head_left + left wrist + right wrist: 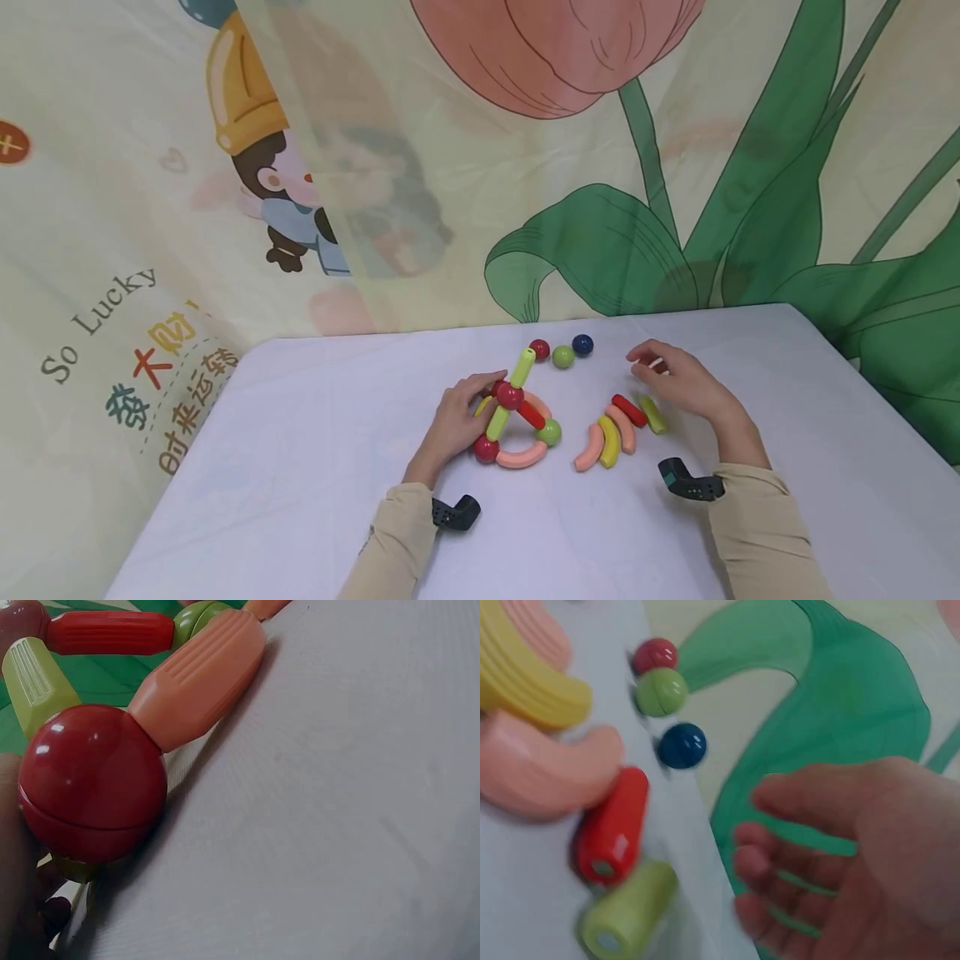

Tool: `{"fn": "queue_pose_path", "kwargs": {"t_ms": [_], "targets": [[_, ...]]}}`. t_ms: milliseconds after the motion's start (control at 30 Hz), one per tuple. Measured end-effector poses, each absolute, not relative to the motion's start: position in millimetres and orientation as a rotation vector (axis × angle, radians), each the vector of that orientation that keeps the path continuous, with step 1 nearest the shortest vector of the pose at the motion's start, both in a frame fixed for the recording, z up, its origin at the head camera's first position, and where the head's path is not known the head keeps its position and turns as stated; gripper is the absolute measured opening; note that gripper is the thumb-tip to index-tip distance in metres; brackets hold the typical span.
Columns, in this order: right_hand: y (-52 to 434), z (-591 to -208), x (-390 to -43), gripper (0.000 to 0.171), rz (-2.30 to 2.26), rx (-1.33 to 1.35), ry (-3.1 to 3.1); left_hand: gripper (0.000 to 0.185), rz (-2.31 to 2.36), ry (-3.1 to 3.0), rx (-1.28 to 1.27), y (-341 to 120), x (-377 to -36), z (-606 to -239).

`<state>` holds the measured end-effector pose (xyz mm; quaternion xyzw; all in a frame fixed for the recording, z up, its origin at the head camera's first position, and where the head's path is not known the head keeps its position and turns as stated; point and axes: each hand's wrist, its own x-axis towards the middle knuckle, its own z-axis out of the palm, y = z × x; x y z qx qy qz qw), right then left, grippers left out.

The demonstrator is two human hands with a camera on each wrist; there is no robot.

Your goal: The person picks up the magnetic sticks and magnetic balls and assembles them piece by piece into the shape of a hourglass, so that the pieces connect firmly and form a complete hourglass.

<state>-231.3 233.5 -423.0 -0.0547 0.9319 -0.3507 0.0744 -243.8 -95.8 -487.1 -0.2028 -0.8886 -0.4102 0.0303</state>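
**Hands at work on a rod-and-ball toy**

At the centre of the head view, a person's left hand point(457, 417) rests on a half-built figure point(517, 421) of coloured rods and balls lying on a pale tablecloth point(300, 467). Its fingers curl over the figure's left side, near a dark red ball point(510, 395) where a lime rod point(522, 367) and a red rod point(531, 414) meet. A pink curved piece point(521, 456) closes the lower edge between a second red ball point(486, 449) and a green ball point(550, 432). The left wrist view shows that lower red ball point(91, 784) close up, joined to the pink piece.

To the right of centre, the right hand point(678, 382) hovers above the cloth, fingers loosely bent and holding nothing that can be seen; the right wrist view shows its palm open and bare. Just below it lie loose pieces in a fan: a pink curve point(589, 447), a yellow curve point(609, 441), another pink one point(621, 427), a red rod point(629, 411) and a lime rod point(653, 414). Three spare balls, red point(539, 349), green point(563, 357) and blue point(582, 344), sit above the figure, near the cloth's far edge.

By appearances the building is partway through, with one hand steadying the figure and the other between picks. A next piece would probably call for a pinch on one loose rod or ball while the figure is held steady.
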Motion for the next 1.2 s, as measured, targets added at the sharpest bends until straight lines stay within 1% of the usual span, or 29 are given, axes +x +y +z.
{"fn": "queue_pose_path", "kwargs": {"t_ms": [133,300,667,867,933,1200], "targets": [[249.2,-425.5,-226.1,0.034,-0.959,-0.190,2.640,0.044,-1.283,-2.749,-0.641,-96.6,-244.0,-486.9],[256.3,-430.9,-223.8,0.039,-0.956,-0.221,2.552,0.042,-1.288,-2.764,-0.619,-96.3,-244.4,-487.5],[263.1,-433.8,-220.7,0.034,-0.942,-0.253,2.550,0.036,-1.299,-2.712,-0.486,-95.0,-246.0,-486.0],[261.9,-433.9,-220.9,0.036,-0.926,-0.251,2.558,0.043,-1.372,-2.735,-0.584,-95.7,-245.2,-485.4],[260.7,-433.8,-220.8,0.036,-0.923,-0.242,2.558,0.042,-1.392,-2.739,-0.598,-95.8,-244.9,-485.6],[258.4,-432.0,-218.6,0.032,-0.949,-0.203,2.553,0.033,-1.339,-2.673,-0.489,-96.4,-244.3,-487.0]]}}
